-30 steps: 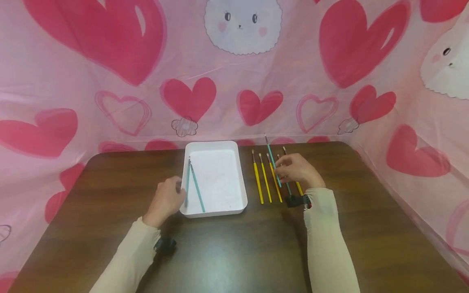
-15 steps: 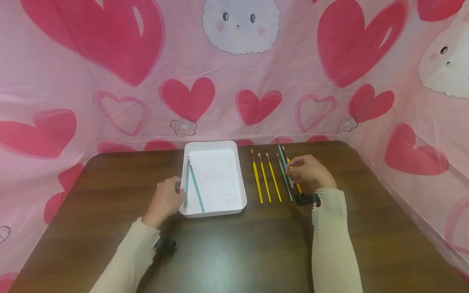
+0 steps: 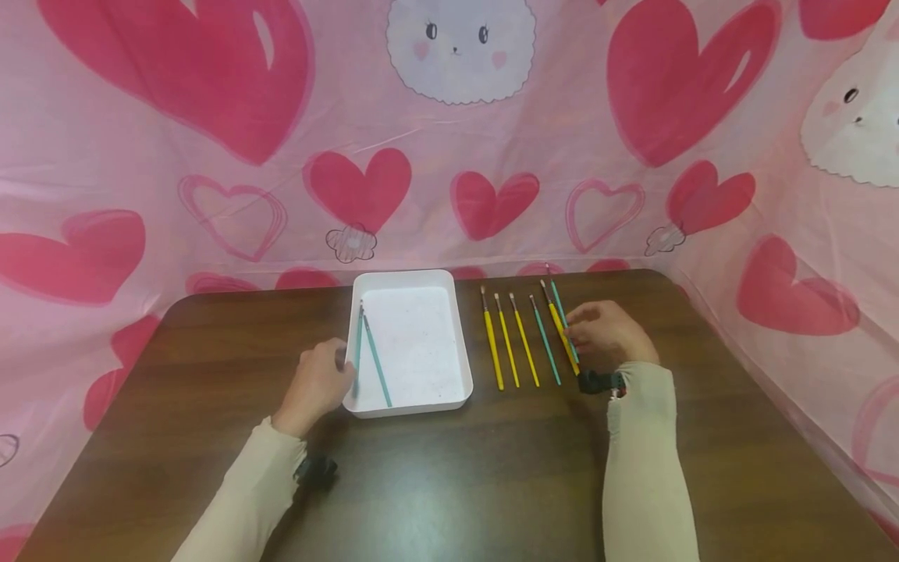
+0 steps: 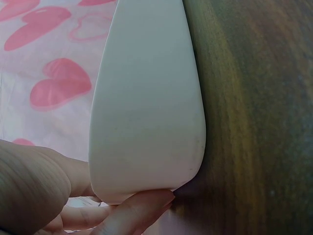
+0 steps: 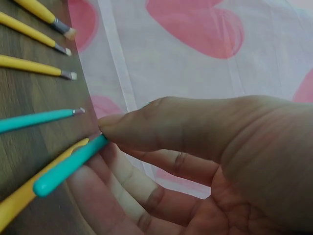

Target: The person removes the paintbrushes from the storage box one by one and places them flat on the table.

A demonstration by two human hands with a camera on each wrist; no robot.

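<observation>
My right hand (image 3: pixel 609 334) pinches a teal paintbrush (image 5: pixel 68 166) between thumb and fingertips, at the right end of a row of paintbrushes. The held brush slants close over a thick yellow paintbrush (image 3: pixel 556 316), bristles pointing away from me. Left of that one lie a teal paintbrush (image 3: pixel 545 343) and three yellow paintbrushes, among them a thick one (image 3: pixel 494 343). My left hand (image 3: pixel 318 384) grips the left wall of a white tray (image 4: pixel 146 107), thumb and fingers at its near end. Two teal paintbrushes lie inside the tray, one (image 3: pixel 378 363) slanting across the bottom.
The brown wooden table (image 3: pixel 435 492) has rounded far corners. A pink cloth (image 3: pixel 435 125) printed with hearts hangs behind it and on both sides. Small dark wrist cameras sit on both wrists, with the right one (image 3: pixel 600 382) just below the brush row.
My right hand has carried the teal paintbrush rightward, from over the third yellow brush past the lying teal one to the row's right end. The left hand stays at the tray.
</observation>
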